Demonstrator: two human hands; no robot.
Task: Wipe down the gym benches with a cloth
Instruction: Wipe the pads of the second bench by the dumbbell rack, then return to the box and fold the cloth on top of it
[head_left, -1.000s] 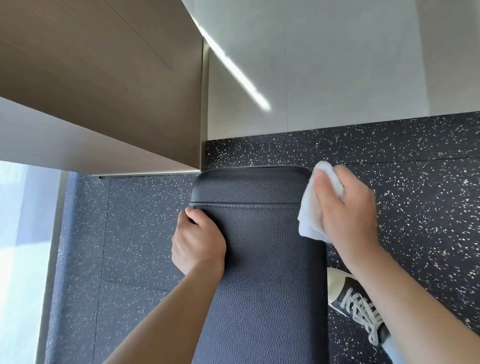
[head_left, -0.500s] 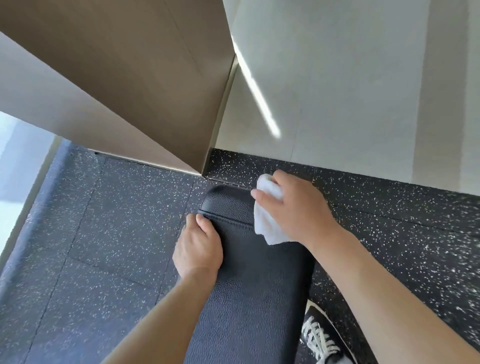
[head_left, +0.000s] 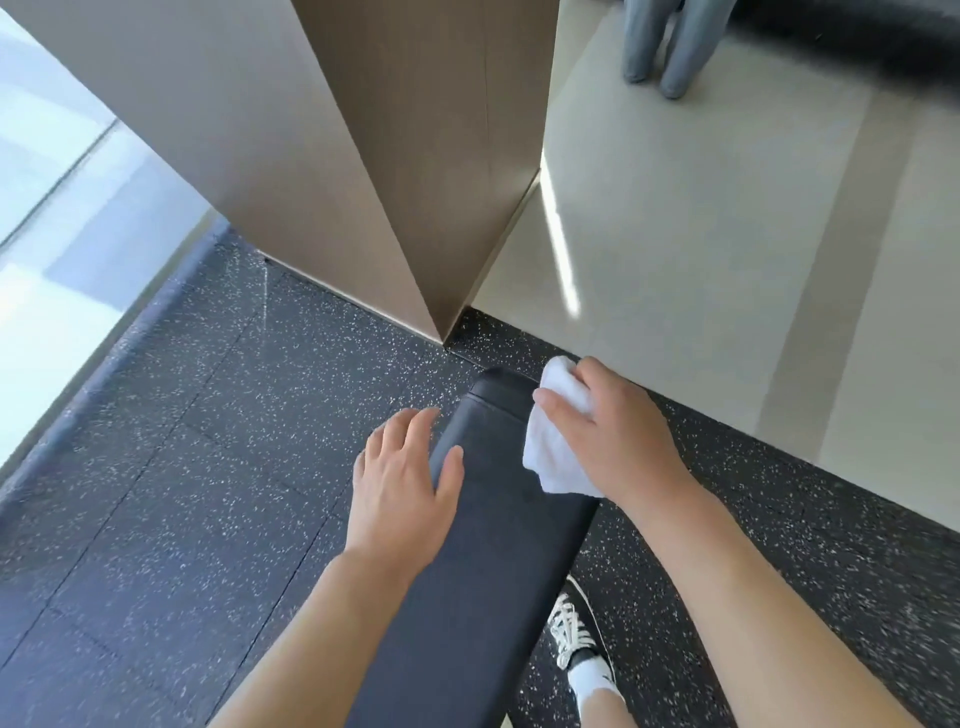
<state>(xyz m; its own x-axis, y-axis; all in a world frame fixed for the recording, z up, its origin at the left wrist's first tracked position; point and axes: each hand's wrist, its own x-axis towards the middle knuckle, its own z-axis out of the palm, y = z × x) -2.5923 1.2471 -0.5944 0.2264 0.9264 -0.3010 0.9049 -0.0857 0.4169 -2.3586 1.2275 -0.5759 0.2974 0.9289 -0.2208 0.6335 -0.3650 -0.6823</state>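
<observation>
A black padded gym bench (head_left: 488, 540) runs from the bottom centre up toward a wall corner. My right hand (head_left: 613, 431) holds a white cloth (head_left: 556, 452) against the bench's far right edge, fingers curled over it. My left hand (head_left: 400, 483) hovers at the bench's left edge with fingers spread and relaxed, thumb over the pad, gripping nothing.
A brown wood-panelled column (head_left: 363, 156) stands just beyond the bench's end. Speckled black rubber flooring (head_left: 182, 467) surrounds the bench; pale tile floor (head_left: 701, 234) lies beyond. My shoe (head_left: 571, 629) is right of the bench. A person's legs (head_left: 665, 47) stand at the top.
My left hand has released the bench's left edge and opened. The right hand with the cloth has moved along the far end of the pad toward its right edge. The view has tilted up.
</observation>
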